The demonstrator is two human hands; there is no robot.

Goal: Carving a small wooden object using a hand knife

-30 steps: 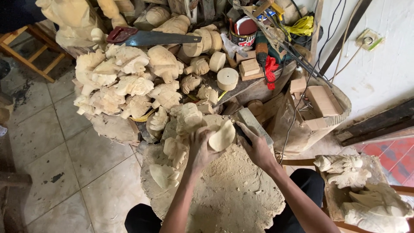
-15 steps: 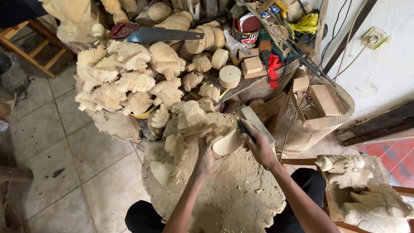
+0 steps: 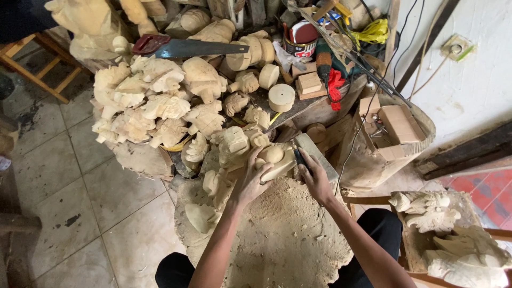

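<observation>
The left hand (image 3: pixel 249 178) grips a pale wood carving (image 3: pixel 274 161) above the sawdust-covered stump (image 3: pixel 288 234); its long axis runs from lower left up to the right. The right hand (image 3: pixel 316 178) is closed around a dark tool (image 3: pixel 298 158) pointing up-left at the carving.

Two hands are showing: the left hand (image 3: pixel 249 181) is gripping one pale carved piece (image 3: pixel 274 160), and the right hand (image 3: pixel 316 181) is closing on one dark-handled tool (image 3: pixel 300 158) at that piece's right edge. Beyond the grip, one handsaw (image 3: pixel 186 48) is lying over the heap, and two flat wooden discs (image 3: pixel 281 97) are sitting just past it. Farther off, one red-and-white can (image 3: pixel 302 40) is standing. Right of the grip, one cardboard box (image 3: pixel 397 124) is resting. The heaped carvings are lying too densely to count.
</observation>
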